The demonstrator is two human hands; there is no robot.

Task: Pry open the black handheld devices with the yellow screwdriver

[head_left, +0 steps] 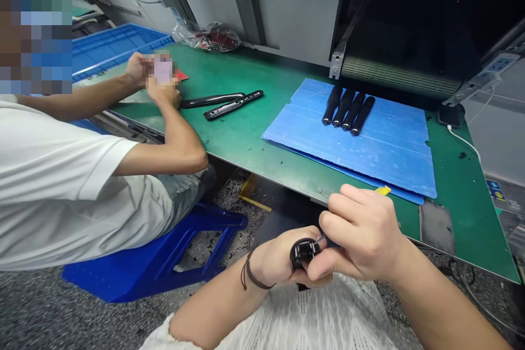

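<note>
My left hand point(287, 254) is closed around a glossy black plastic part point(304, 254), whose rounded end faces me; the rest of it is hidden in the fist. My right hand point(361, 232) grips a slim tool with a yellow end point(383, 191) sticking out behind the fist. A thin tip of this tool meets the black part near my left thumb. Both hands are together in front of my body, off the near edge of the green table point(241, 145). Beyond them, several glossy black handle-shaped parts point(348, 112) lie side by side on a blue plastic sheet point(295, 123).
On my left a co-worker point(61, 175) in a white shirt sits on a blue stool point(135, 268). Two long black parts point(233, 105) lie near that person's hands. A blue crate point(123, 46), a plastic bag point(215, 37) and a charging phone point(449, 116) sit around the table.
</note>
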